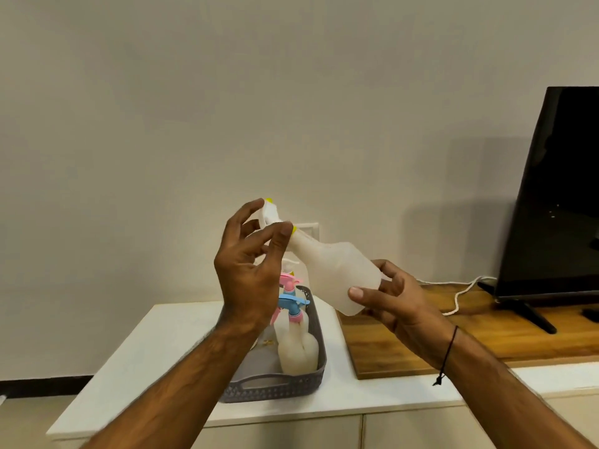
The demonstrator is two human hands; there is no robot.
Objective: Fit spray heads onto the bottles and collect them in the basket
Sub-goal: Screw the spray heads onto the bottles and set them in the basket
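While both forearms reach up in front of the camera, the right hand (393, 298) grips the base of a translucent bottle (337, 268), thumb and fingers curled round it. Bottle's long axis tilts up and to the left, neck toward the left hand (249, 254), which is the nearer one to the neck. Left fingers (278, 236) pinch the white spray head with yellow tip (270, 213) right at the neck; whether it's fully seated, can't tell. Below and behind, a grey basket (311, 380) on the white cabinet (162, 351) holds bottles with pink and blue heads (291, 303). Next move likely a twist about that axis.
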